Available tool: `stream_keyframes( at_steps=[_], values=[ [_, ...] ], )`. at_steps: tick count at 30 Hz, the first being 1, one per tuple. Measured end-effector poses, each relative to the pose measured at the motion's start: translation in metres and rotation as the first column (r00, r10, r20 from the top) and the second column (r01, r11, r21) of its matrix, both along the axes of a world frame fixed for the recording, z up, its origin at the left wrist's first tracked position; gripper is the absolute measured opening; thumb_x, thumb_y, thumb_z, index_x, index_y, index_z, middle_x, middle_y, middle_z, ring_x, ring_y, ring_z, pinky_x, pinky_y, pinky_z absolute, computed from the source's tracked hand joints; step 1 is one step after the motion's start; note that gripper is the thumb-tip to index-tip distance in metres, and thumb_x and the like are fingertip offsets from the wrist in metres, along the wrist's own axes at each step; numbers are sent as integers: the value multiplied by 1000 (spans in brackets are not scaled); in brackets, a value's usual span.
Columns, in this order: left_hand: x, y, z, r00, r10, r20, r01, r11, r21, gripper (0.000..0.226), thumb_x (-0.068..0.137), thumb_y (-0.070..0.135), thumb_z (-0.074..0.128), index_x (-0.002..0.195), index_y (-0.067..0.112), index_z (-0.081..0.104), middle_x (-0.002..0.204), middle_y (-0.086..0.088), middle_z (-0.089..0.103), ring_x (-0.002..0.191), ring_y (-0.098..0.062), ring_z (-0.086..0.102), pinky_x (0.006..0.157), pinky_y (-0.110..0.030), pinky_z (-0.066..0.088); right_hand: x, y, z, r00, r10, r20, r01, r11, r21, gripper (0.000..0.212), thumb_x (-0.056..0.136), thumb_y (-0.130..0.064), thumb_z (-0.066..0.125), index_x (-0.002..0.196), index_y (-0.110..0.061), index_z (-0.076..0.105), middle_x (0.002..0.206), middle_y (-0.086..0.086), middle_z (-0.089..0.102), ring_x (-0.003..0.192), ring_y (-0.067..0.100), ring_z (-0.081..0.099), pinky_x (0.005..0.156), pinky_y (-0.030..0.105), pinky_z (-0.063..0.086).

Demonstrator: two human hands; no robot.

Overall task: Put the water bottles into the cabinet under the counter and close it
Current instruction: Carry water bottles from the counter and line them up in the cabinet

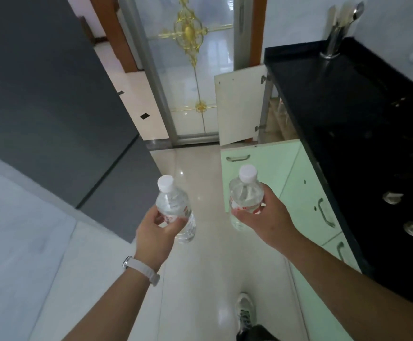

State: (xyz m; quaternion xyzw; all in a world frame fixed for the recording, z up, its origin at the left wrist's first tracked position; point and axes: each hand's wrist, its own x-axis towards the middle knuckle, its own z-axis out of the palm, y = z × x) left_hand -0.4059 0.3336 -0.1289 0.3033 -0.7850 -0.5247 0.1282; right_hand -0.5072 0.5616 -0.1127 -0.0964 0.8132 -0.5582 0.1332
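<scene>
I hold two clear water bottles with white caps and red labels, both upright over the floor. My left hand (pixel 157 227) grips the left bottle (pixel 173 205) around its middle. My right hand (pixel 267 217) grips the right bottle (pixel 244 193) in front of the pale green cabinet fronts. Further ahead, under the black counter (pixel 323 77), two cabinet doors stand open: a white inner face (pixel 237 107) and a green door with a handle (pixel 257 158). The dim cabinet interior (pixel 278 119) shows between them, with glassy shapes inside.
A dark grey fridge (pixel 52 107) rises on the left. A glass sliding door with gold ornament (pixel 190 70) is straight ahead. A metal utensil holder (pixel 333 40) stands on the counter; stove knobs (pixel 392 198) are on the right. My shoe (pixel 244 313) is on the glossy tile floor.
</scene>
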Motion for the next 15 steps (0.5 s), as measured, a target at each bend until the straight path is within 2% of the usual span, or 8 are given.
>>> stream_keyframes(
  at_steps=[4,8,12,15],
  values=[
    [-39,-10,9,999,30,-24,-30,1000,-4,31,76,26,85,104,30,71,97,14,75,95,-5,70,88,-34,55,-52,-13,4,999,27,-22,-26,1000,9,47,70,-39,85,100,-50,50,97,-24,64,83,-4,61,75,21,48],
    [-64,-23,18,998,52,-39,-53,998,-29,31,76,26,85,104,31,72,95,19,74,92,3,68,85,-28,52,-85,-25,8,999,37,-32,-36,999,24,53,70,-41,84,111,-46,51,101,-22,64,87,1,62,77,25,48],
    [-90,-43,20,997,48,-60,-51,997,-51,32,77,24,85,105,30,71,93,22,74,89,9,66,78,-18,47,-109,-44,8,998,47,-44,-46,998,32,48,71,-40,84,103,-50,49,100,-23,63,88,1,62,78,24,49],
    [-114,-65,17,997,30,-75,-33,998,-49,31,78,22,84,105,29,71,93,25,73,88,9,66,73,-9,45,-130,-63,5,999,34,-36,-33,999,32,47,71,-38,84,100,-51,50,98,-22,64,88,1,63,83,29,53]
  ],
)
